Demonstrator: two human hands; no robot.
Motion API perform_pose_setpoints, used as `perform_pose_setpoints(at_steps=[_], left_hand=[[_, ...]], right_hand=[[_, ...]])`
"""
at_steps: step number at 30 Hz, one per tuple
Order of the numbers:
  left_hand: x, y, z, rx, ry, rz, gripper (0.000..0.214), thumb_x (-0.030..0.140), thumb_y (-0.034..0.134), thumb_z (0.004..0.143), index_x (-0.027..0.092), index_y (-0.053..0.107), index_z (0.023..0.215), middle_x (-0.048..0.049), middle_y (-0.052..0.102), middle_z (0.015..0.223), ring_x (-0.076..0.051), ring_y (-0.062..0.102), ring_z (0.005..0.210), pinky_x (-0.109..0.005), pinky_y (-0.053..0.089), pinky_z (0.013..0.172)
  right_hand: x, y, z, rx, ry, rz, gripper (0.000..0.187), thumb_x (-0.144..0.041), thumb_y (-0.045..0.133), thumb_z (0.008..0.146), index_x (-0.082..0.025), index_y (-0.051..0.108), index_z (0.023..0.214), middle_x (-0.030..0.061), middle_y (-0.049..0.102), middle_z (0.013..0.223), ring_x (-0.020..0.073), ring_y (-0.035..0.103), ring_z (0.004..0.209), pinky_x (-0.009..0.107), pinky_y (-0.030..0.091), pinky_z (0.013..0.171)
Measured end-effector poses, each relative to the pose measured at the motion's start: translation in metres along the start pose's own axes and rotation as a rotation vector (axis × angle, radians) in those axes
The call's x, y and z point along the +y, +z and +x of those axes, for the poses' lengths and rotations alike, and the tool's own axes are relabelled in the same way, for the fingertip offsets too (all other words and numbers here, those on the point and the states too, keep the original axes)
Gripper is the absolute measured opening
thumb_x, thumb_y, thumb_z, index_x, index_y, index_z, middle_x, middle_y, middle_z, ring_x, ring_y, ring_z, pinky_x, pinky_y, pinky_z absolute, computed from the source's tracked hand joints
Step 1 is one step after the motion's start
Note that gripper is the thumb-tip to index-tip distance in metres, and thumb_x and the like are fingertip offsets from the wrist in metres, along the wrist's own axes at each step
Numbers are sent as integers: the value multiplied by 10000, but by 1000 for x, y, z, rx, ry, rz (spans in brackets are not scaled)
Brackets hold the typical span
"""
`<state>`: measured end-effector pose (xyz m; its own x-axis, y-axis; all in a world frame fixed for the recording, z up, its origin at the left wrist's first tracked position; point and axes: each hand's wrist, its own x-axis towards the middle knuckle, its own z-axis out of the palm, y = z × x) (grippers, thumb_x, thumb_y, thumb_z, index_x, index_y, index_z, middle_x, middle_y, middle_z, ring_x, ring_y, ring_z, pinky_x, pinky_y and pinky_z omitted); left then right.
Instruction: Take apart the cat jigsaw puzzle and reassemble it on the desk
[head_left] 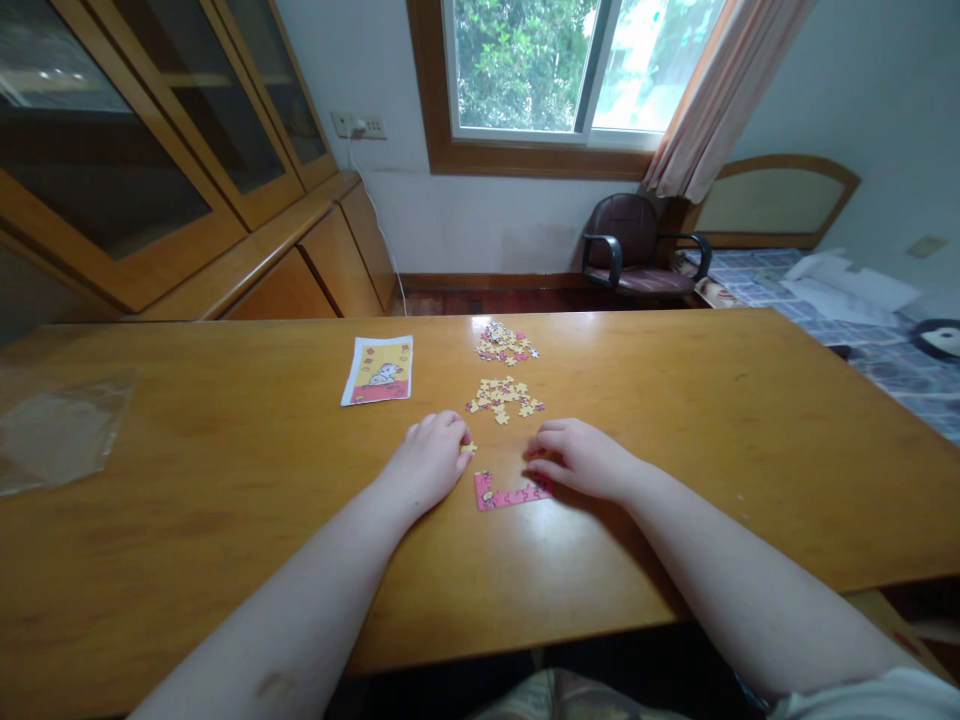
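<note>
Curled on the table, my left hand [433,455] has its fingers closed at a small yellow puzzle piece [469,449], which is partly covered by the fingertips. My right hand [581,458] is over the right end of a joined strip of pink puzzle pieces [504,499]; its thumb and fingers are apart and nothing shows between them. The strip forms a corner at its left end. Just beyond the hands lies a loose pile of mostly yellow pieces [501,394]. Farther back is a second pile of pink, yellow and pale pieces [504,345].
A picture card [381,371] with a white animal on yellow and pink lies left of the piles. At the table's [247,430] far left is a clear plastic bag [60,430]. Beyond the table stand a glass-door cabinet [225,225], an armchair [634,245] and a bed [795,270].
</note>
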<state>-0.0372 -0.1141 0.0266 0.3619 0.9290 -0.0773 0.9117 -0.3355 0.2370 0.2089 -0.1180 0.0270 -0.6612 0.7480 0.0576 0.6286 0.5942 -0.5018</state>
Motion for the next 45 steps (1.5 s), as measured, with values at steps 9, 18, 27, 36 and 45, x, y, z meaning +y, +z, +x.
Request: perform_pose_setpoints(at_steps=[9,18,27,36,45], left_hand=[[-1,1,-1,-23,1,-158,119,224,570,835,211,639,931,-41,694,897,-220,635,850,-317,468,751],[-7,-2,4,-30,-22,-422,228,327,571,832,230,766,900,-36,741,984,-223,657,939,-319,484,865],[-11,1,7,-153,-137,-571,245,394,656,748,230,778,883,-19,771,920,-222,692,870,-302,507,822],[-10,0,7,-207,-140,-567,230,393,662,739,256,782,879,0,772,905,-214,695,864,-294,503,804],[-11,7,7,-197,-106,-551,191,363,669,727,243,753,849,1,763,855,-192,692,804,-274,501,747]], right_hand=[[1,0,1,-25,8,-3,181,-312,612,897,-172,722,929,69,696,908,188,636,862,299,483,806],[2,0,0,-28,11,-2,191,-318,602,904,-177,723,947,72,695,921,189,637,873,300,480,809],[-17,-4,-6,-106,-114,15,281,-390,627,887,-204,714,1078,76,676,937,190,629,866,310,457,815],[-18,-3,-5,-129,-52,-56,305,-420,628,881,-188,713,1059,79,674,912,203,625,858,329,445,809],[-17,-6,-5,-96,-50,-37,273,-387,628,885,-188,716,1050,80,681,919,206,634,880,334,442,844]])
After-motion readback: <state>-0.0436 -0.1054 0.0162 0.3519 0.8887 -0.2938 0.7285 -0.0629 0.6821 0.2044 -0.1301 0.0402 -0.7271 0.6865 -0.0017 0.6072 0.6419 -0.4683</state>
